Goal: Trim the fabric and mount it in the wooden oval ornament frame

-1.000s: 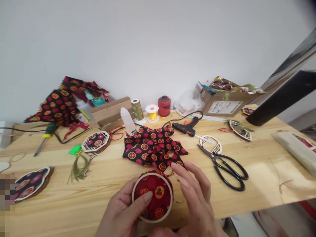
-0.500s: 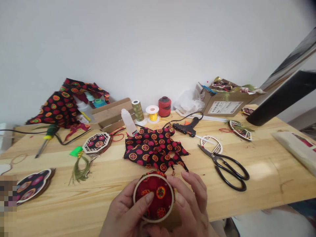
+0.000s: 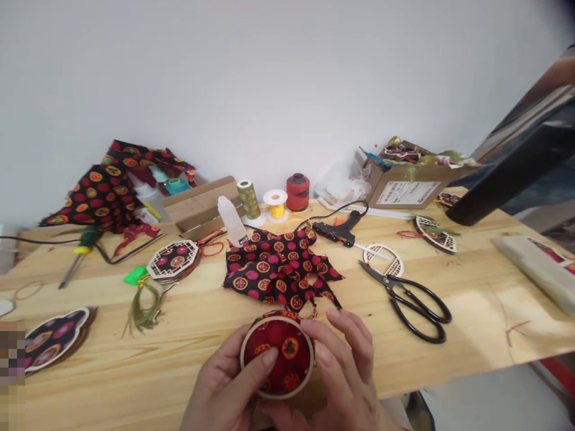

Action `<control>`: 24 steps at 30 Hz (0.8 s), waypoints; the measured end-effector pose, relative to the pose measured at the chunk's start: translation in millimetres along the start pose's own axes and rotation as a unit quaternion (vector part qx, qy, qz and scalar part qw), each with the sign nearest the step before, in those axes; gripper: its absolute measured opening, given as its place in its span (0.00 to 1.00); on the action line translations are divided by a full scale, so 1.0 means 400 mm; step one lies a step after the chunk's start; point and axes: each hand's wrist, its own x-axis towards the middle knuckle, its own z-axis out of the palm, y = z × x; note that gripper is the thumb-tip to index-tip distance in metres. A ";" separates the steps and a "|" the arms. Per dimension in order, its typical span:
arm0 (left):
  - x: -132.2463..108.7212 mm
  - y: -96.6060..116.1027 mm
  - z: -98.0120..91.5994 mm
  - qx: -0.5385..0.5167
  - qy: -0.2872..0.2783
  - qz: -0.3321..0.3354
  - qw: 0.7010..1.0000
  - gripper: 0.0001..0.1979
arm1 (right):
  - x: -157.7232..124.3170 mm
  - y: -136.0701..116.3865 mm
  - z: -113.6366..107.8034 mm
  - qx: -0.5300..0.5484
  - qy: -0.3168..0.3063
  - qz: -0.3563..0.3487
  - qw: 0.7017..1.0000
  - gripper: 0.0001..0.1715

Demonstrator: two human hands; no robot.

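Note:
A round, pale wooden frame [image 3: 309,370] with dark red patterned fabric across it is held over the table's near edge. My left hand [image 3: 224,383] grips its left side, thumb pressed on the fabric and fingers behind. Around the right rim bend the fingers of my right hand [image 3: 344,365], touching its edge; the parts behind the frame are hidden. Just beyond lies a cut piece of black and red patterned fabric [image 3: 281,266] with ragged edges. Black-handled scissors [image 3: 404,299] lie to the right, their tip over a lattice-cut wooden piece [image 3: 390,254].
A black glue gun [image 3: 339,228] lies beyond the fabric. Behind stand a small white bottle [image 3: 232,222], several thread spools [image 3: 297,193] and a filled cardboard box [image 3: 404,185]. At left are an octagonal ornament [image 3: 173,260], a screwdriver [image 3: 81,251] and draped fabric [image 3: 96,191].
The view has shifted slightly, so the table things appear a little further left and up. Both hands keep nearly the same hold on the frame. At far right, the blurred background has changed.

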 end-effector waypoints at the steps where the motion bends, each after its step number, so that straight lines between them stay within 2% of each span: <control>1: 0.000 0.000 -0.001 0.000 0.001 0.002 1.000 0.17 | 0.000 0.000 -0.001 -0.001 -0.004 0.002 1.000 0.28; 8: 0.004 -0.004 -0.006 -0.005 -0.009 0.003 1.000 0.16 | 0.004 0.002 0.003 0.000 0.018 -0.008 1.000 0.29; 24: 0.002 -0.004 -0.005 0.001 -0.013 0.010 1.000 0.14 | 0.010 0.000 0.002 0.006 0.013 -0.007 1.000 0.28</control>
